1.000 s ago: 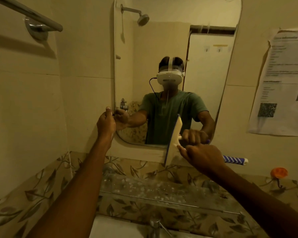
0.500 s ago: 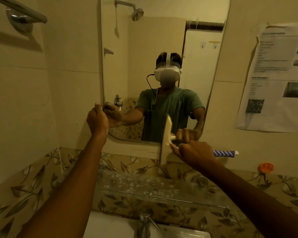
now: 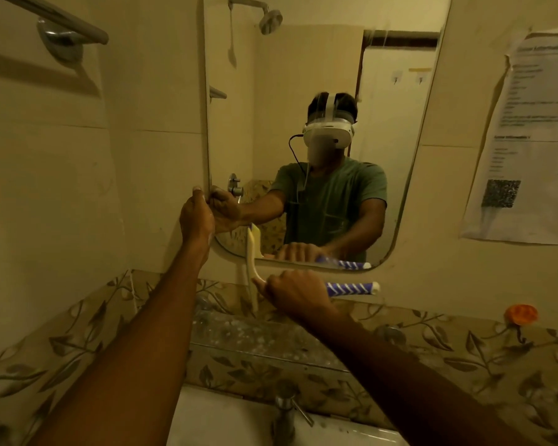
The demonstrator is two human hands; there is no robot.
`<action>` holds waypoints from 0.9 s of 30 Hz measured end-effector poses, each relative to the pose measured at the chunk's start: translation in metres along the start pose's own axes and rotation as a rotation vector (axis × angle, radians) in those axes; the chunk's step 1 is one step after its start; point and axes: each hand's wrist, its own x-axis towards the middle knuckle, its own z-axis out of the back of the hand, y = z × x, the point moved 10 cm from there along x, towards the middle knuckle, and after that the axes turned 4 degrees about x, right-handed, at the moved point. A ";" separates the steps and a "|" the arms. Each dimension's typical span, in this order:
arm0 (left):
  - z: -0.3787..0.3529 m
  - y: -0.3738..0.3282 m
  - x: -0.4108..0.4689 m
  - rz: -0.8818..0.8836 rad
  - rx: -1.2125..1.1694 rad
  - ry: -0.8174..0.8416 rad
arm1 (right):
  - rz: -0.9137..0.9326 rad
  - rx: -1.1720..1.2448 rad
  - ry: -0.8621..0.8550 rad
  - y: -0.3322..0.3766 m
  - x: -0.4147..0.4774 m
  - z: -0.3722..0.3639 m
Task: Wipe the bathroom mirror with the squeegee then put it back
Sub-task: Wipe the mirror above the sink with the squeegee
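Fingers: your right hand (image 3: 295, 292) grips squeegee (image 3: 351, 288), left hand (image 3: 195, 217) grips mirror (image 3: 255, 123) edge; seemingly mid-wipe, next keep blade flat.

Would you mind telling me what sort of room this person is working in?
A bathroom, probably a small domestic one. A mirror on the tiled wall reflects a shower head, a washbasin with a tap sits below, and a towel rail is mounted upper left.

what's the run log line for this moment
stage: wiping | right hand: grips squeegee handle | blade: upright at mirror lower left | left hand: holds mirror edge
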 end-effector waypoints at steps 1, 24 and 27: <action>-0.001 0.000 -0.001 0.001 0.003 0.008 | -0.001 0.005 -0.002 0.003 0.005 -0.002; -0.006 -0.001 0.007 -0.027 0.066 -0.005 | -0.104 -0.089 -0.025 -0.106 -0.066 0.016; -0.004 -0.002 0.005 -0.026 0.081 -0.018 | -0.120 -0.058 -0.078 -0.086 -0.038 0.026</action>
